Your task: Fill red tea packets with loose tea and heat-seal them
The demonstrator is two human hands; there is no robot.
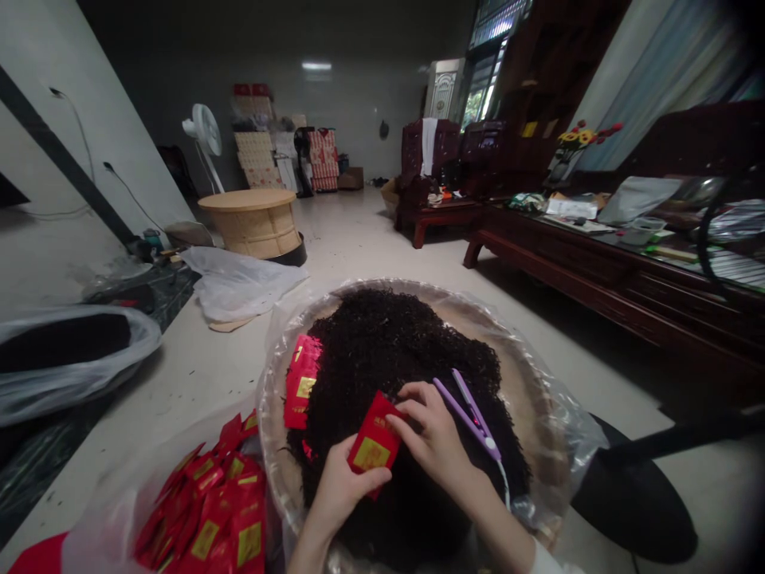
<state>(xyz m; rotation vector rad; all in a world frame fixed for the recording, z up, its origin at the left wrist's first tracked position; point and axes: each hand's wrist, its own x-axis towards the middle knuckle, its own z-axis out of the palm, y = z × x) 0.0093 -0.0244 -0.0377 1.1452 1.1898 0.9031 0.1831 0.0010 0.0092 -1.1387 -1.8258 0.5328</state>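
Observation:
My left hand [348,483] is closed around the lower part of a red packet [382,422] with a gold label, its thumb across the front. At the packet's upper right edge, the bent fingers of my right hand [427,430] pinch its mouth; whether leaves are between them is hidden. Both hands are over a heap of dark, dried leaves that look like tea [388,335], in a wide round basket [538,391] lined with clear plastic. A purple handheld heat sealer [472,422] lies spread on the heap, right of my right hand. Flat red packets [304,387] lie at the heap's left edge.
A plastic bag of filled-looking red packets [206,510] stands at lower left. Another bag of dark leaves [65,343] is farther left. A black stand base [637,502] is at right, below a long wooden table [574,267]. A round wooden drum [254,223] stands beyond.

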